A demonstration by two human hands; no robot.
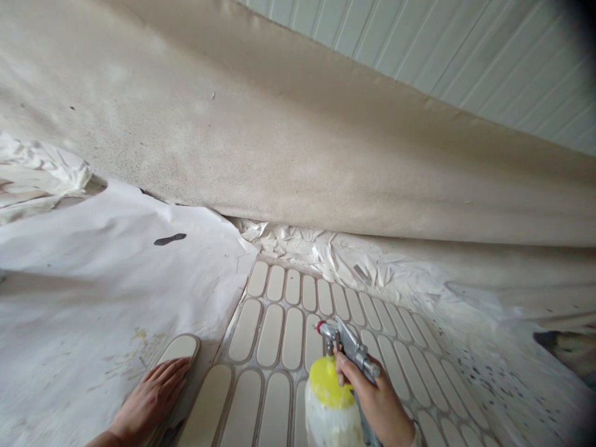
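Spray gun (350,349) clenched in right hand (382,403), fingers wrapped round the metal body, index finger (347,367) over the trigger area. Just left of that grip, touching the gun's underside: cup (329,406), yellow lid, whitish translucent body, hanging below the nozzle (326,328). Nozzle ahead of the knuckles, aimed forward over the panel (284,347).

Directly under and ahead of the grip: pale panel of rounded oblong slats in rows, separated by grey-brown grooves, running off to the lower right.

Left hand (151,400) flat and open, grasping nothing, palm down, fingers spread, well apart from the gun, to the far left of the grip. Fingertips resting on a single loose oblong piece (179,349), lying just beside the panel's left edge, on white paper (93,279).

Paper covering the surface left of both hands, stained with yellowish marks near the left hand, 1 dark smear (170,239) farther ahead. Crumpled paper (316,248) beyond the panel's far edge. Behind that, a large beige sheet (279,155) sloping up; ribbed white wall (465,56) above at upper right. Dark speckles (475,372) on the paper right of the grip.
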